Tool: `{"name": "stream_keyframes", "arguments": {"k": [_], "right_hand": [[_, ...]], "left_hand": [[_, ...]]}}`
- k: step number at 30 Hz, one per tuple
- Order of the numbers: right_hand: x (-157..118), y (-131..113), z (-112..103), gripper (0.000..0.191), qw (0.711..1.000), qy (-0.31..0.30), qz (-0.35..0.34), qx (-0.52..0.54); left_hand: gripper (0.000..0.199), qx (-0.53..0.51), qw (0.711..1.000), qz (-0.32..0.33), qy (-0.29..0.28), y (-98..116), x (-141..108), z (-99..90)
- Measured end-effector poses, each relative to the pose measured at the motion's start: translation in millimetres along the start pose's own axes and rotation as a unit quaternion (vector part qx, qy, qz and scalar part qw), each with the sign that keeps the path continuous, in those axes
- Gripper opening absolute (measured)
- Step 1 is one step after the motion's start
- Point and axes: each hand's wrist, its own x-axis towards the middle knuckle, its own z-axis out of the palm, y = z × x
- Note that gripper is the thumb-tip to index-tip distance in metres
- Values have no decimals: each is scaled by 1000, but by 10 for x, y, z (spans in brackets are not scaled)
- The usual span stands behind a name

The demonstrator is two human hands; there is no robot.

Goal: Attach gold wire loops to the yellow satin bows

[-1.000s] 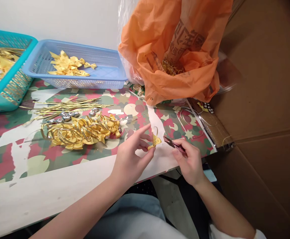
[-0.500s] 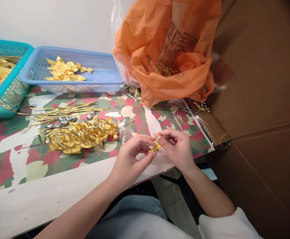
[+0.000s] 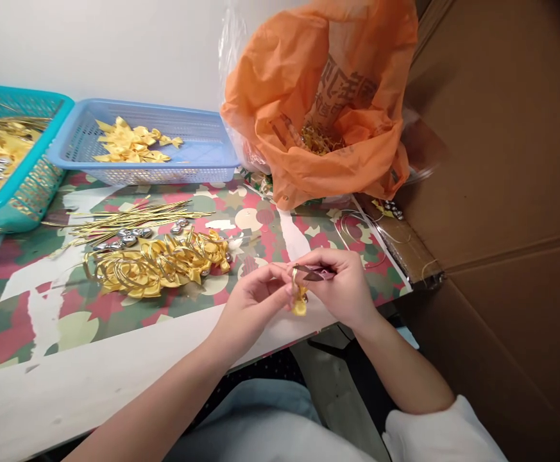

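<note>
Near the table's front edge, my left hand (image 3: 255, 298) pinches the gold wire loop of a small yellow bow (image 3: 299, 304), which hangs below the fingertips with a silver bell beside it. Close on its right, my right hand (image 3: 340, 282) is closed around a small dark pointed tool (image 3: 314, 274), whose tip lies by the loop. Left of both hands is a heap of yellow bows with looped gold wire (image 3: 159, 263). Silver bells (image 3: 128, 237) and straight gold wires (image 3: 130, 217) lie behind that heap.
A blue basket (image 3: 164, 173) with yellow bows stands at the back, beside a teal basket (image 3: 34, 192) at the left. An open orange bag (image 3: 280, 154) with gold scraps is behind my hands. Brown cardboard (image 3: 505, 192) rises on the right.
The bow has dropped from between my fingertips and now hangs down from its loop. The dark tool has turned in my right hand and its tip has moved left to the loop.
</note>
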Motion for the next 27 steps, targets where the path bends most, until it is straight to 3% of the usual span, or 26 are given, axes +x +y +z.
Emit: {"name": "stream_keyframes", "arguments": {"k": [4, 12, 15, 22, 27], "right_hand": [[10, -14, 18, 6, 1000, -21, 9, 17], [53, -45, 20, 18, 999, -14, 36, 6], [65, -29, 16, 21, 999, -5, 38, -8], [66, 34, -61, 17, 998, -13, 57, -20], [-105, 104, -281, 45, 997, -59, 51, 19]], "left_hand": [[16, 13, 1000, 23, -4, 8, -6, 21], [6, 87, 993, 73, 28, 52, -33, 37], [1, 100, 992, 64, 33, 61, -39, 30], [15, 80, 996, 22, 40, 65, -37, 24], [23, 58, 998, -5, 40, 70, -39, 47]]}}
